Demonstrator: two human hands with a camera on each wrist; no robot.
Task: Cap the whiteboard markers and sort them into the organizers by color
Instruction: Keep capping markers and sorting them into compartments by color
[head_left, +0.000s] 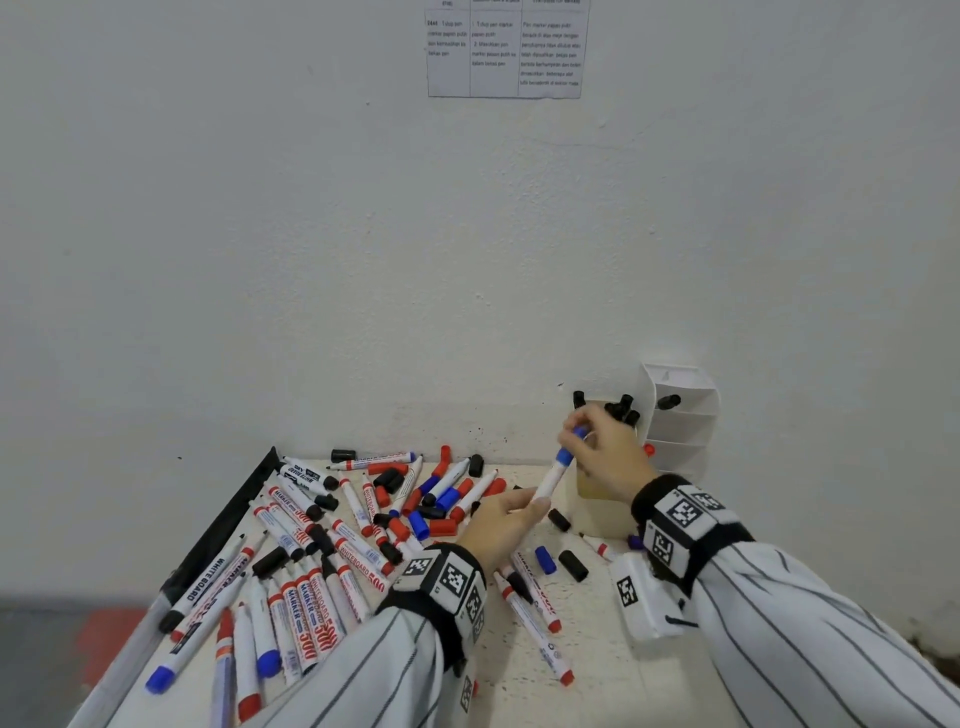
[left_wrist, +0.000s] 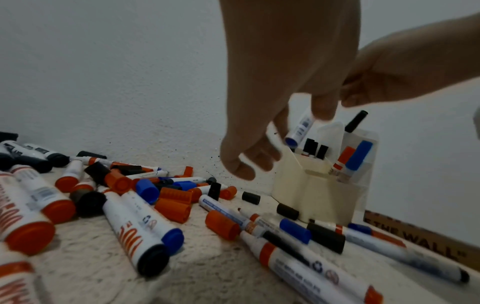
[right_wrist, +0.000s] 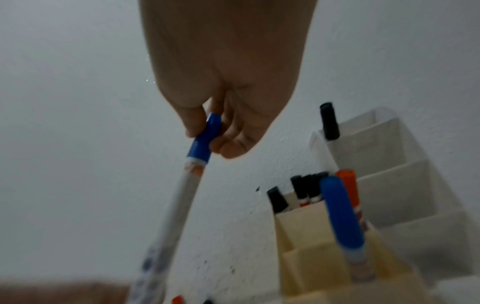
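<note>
Above the table I hold one white marker (head_left: 549, 482) tilted between both hands. My left hand (head_left: 535, 508) pinches its lower barrel, whose blue end (left_wrist: 291, 142) shows in the left wrist view. My right hand (head_left: 574, 435) grips the blue cap (right_wrist: 200, 150) that sits on the marker's upper end. Just right stands a cream organizer (right_wrist: 306, 244) holding a blue marker (right_wrist: 342, 216), a red one (right_wrist: 349, 185) and several black ones (right_wrist: 303, 189). Behind it a white tiered organizer (head_left: 680, 415) holds one black marker (right_wrist: 330, 121).
A heap of red, blue and black markers and loose caps (head_left: 337, 519) covers the left and middle of the speckled table (head_left: 498, 680). A black rim (head_left: 223, 525) runs along the left edge. The wall stands close behind, with a printed sheet (head_left: 506, 49).
</note>
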